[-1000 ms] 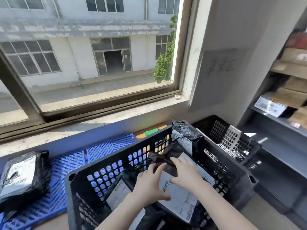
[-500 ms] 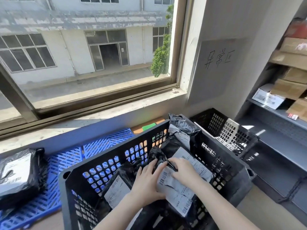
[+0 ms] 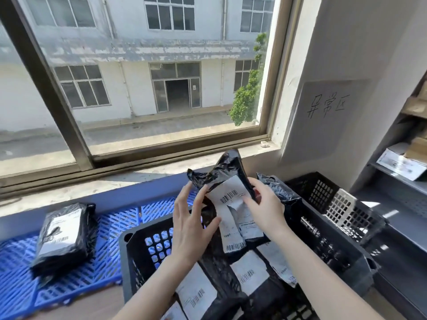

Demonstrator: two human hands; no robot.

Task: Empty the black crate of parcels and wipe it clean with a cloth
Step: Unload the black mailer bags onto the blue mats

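Right hand (image 3: 263, 210) grips parcel (image 3: 227, 172) above black crate (image 3: 126, 257); left hand (image 3: 190, 224) straight-fingered, touching it.

A blue plastic lattice pallet (image 3: 120, 218) lies below the window. On its left rests a black film-wrapped parcel with a white label (image 3: 64, 236). A black perforated plastic crate (image 3: 138, 252) stands at its right end.
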